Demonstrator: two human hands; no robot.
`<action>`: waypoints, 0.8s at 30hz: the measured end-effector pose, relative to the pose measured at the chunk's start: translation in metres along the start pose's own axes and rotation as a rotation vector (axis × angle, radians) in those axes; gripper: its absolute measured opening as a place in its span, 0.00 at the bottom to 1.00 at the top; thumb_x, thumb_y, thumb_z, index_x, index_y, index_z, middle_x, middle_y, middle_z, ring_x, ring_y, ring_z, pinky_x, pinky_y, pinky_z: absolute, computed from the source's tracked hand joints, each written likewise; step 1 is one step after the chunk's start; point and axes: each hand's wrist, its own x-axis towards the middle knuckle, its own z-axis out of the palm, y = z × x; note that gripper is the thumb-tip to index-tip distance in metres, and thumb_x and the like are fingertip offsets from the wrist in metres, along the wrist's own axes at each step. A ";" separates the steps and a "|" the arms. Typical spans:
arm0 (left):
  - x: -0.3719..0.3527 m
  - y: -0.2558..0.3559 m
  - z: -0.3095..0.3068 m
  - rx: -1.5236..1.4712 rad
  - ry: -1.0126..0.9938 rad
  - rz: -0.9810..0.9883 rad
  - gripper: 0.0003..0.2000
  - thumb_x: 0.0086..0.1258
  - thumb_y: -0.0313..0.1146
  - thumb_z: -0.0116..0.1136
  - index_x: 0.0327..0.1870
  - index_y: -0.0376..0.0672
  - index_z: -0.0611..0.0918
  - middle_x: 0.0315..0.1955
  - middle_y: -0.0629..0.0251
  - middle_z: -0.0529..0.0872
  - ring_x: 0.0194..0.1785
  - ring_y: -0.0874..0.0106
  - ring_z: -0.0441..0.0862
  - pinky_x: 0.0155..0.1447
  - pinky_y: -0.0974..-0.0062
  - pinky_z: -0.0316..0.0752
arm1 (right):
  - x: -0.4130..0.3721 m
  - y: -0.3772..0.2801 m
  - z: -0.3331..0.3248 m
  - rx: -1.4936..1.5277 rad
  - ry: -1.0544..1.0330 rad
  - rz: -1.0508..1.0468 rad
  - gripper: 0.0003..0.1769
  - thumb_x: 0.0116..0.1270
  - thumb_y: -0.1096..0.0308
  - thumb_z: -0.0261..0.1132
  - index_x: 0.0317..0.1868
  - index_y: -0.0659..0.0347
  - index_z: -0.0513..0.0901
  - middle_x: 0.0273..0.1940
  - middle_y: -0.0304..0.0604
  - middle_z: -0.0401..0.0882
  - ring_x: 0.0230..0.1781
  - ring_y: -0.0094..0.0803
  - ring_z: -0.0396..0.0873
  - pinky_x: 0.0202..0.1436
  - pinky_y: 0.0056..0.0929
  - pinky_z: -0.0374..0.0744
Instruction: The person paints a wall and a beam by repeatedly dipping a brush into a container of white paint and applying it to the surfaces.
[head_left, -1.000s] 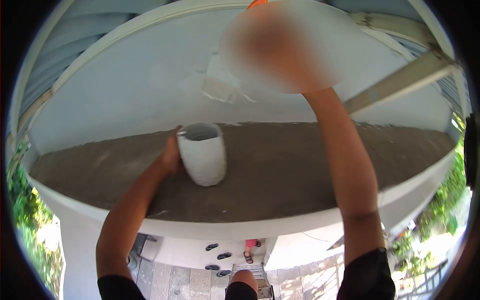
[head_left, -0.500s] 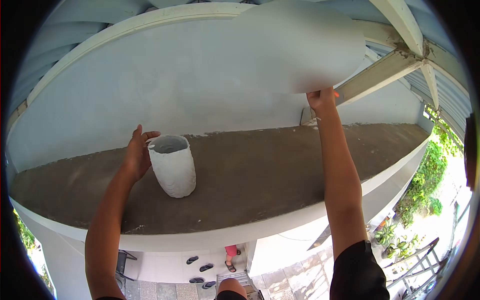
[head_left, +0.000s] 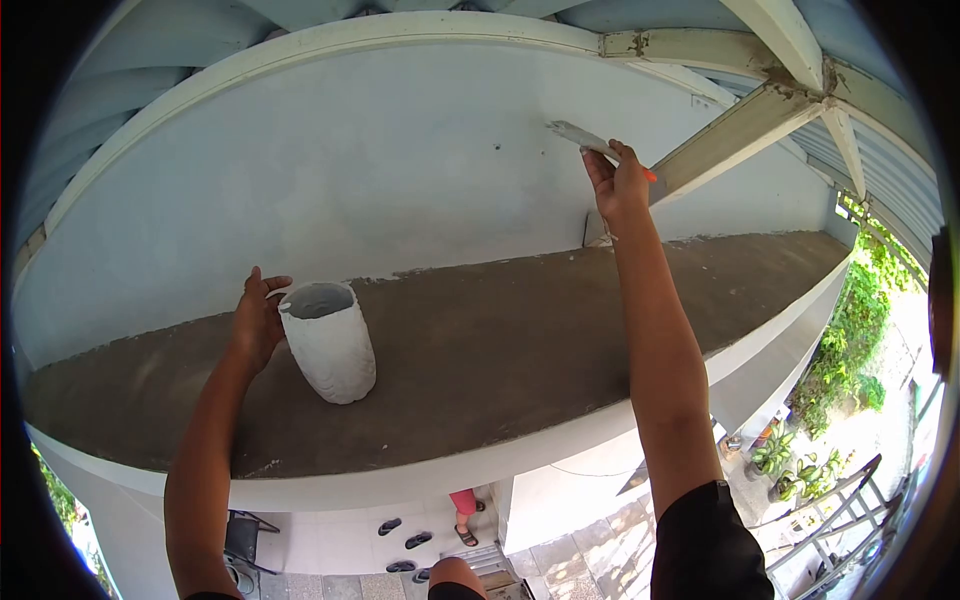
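A white, rough-coated container [head_left: 333, 352] with grey material inside stands on the brown ledge [head_left: 480, 350]. My left hand [head_left: 260, 312] is at its left side, fingers apart near the rim, with a thumb or finger by the edge. Raised in front of the pale wall [head_left: 400, 160], my right hand [head_left: 617, 180] grips a flat putty knife with an orange handle end [head_left: 650, 175]. Its grey-smeared blade [head_left: 583, 135] points up and left, close to the wall. Whether the blade touches the wall I cannot tell.
A beam [head_left: 735, 140] slants down at the right beneath the metal roof. Far below are a person's leg in red [head_left: 463, 503], several sandals [head_left: 418, 540], a black chair [head_left: 243, 540], a metal ladder-like frame [head_left: 835, 520] and potted plants [head_left: 800, 475].
A blurred patch hid the right hand's tool and part of the wall; both now show. The view has shifted slightly, and the container and both hands sit further left in it.
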 end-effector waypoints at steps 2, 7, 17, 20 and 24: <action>0.000 0.002 0.002 0.013 0.032 0.023 0.31 0.82 0.63 0.37 0.59 0.40 0.74 0.43 0.56 0.82 0.47 0.63 0.81 0.56 0.61 0.77 | 0.008 0.001 0.008 0.005 0.003 -0.025 0.16 0.76 0.70 0.59 0.55 0.74 0.70 0.51 0.61 0.76 0.48 0.47 0.83 0.59 0.40 0.90; 0.001 0.006 0.007 0.039 0.067 0.057 0.31 0.82 0.63 0.37 0.58 0.40 0.75 0.36 0.60 0.82 0.42 0.67 0.81 0.51 0.65 0.77 | 0.046 0.006 0.048 -0.080 0.014 -0.136 0.14 0.72 0.73 0.63 0.52 0.72 0.72 0.46 0.53 0.77 0.41 0.39 0.84 0.51 0.35 0.92; -0.010 0.023 0.017 0.408 0.173 0.323 0.31 0.82 0.64 0.36 0.55 0.41 0.78 0.27 0.67 0.81 0.34 0.75 0.80 0.42 0.73 0.76 | 0.109 0.005 0.111 -0.148 0.026 -0.321 0.11 0.67 0.74 0.64 0.43 0.73 0.75 0.40 0.50 0.80 0.35 0.37 0.84 0.43 0.29 0.93; -0.008 0.026 0.016 0.405 0.212 0.354 0.31 0.83 0.63 0.35 0.54 0.41 0.79 0.27 0.68 0.80 0.33 0.77 0.78 0.40 0.75 0.74 | 0.118 0.004 0.117 -0.185 0.058 -0.264 0.13 0.66 0.72 0.66 0.42 0.75 0.76 0.40 0.51 0.80 0.34 0.39 0.87 0.39 0.28 0.94; -0.008 0.030 0.016 0.401 0.234 0.337 0.31 0.83 0.63 0.35 0.55 0.41 0.79 0.27 0.68 0.80 0.33 0.78 0.77 0.39 0.75 0.73 | 0.129 -0.003 0.090 -0.799 -0.009 -0.245 0.17 0.65 0.69 0.66 0.45 0.76 0.76 0.38 0.53 0.83 0.35 0.41 0.89 0.41 0.34 0.94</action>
